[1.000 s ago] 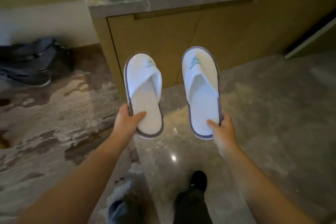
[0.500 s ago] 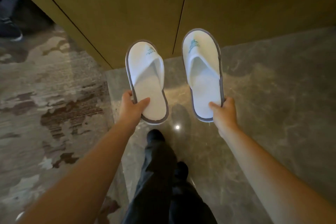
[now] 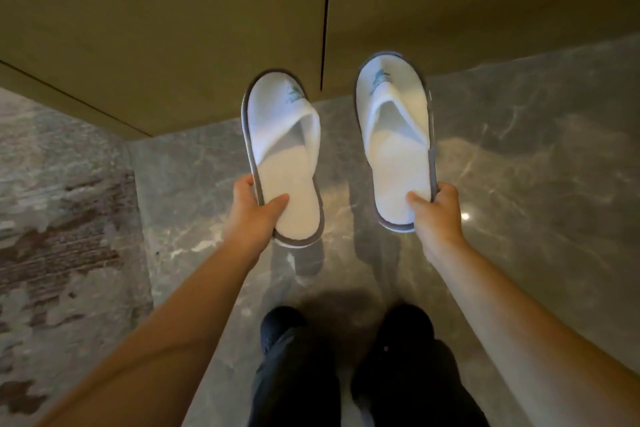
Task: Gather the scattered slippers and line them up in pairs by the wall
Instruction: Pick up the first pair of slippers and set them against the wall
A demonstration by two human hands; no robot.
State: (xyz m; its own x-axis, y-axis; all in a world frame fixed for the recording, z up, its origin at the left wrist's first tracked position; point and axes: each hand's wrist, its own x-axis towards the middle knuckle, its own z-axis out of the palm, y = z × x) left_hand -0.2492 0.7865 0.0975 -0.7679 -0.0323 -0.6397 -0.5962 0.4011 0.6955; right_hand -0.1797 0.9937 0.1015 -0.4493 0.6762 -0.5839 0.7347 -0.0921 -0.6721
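Two white slippers hang above the floor, one in each hand, both with the sole side down and the toe pointing away from the person toward the tan panelled wall (image 3: 173, 28). The left hand (image 3: 254, 215) grips the heel end of the left slipper (image 3: 282, 156), thumb laid across the insole and fingers curled under the grey rim; the right hand (image 3: 438, 215) pinches the heel end of the right slipper (image 3: 394, 135) the same way. Each long axis runs nearly straight from hand to wall, the two roughly parallel with a clear gap between them, and the right one is carried a little further forward, its toe overlapping the foot of the wall in this view. The grey marble floor (image 3: 536, 166) strip below the toes, at the base of the wall, is where I judge the pair should land, so the move turns on lowering both straight down with the toes kept square to the wall; the right hand looks slightly nearer to it. A small teal embroidered emblem sits on each toe band, but it is too blurred to read as a brand or word. Patterned carpet (image 3: 62, 218) lies to the left, and the person's dark-trousered legs (image 3: 346, 367) stand directly beneath.
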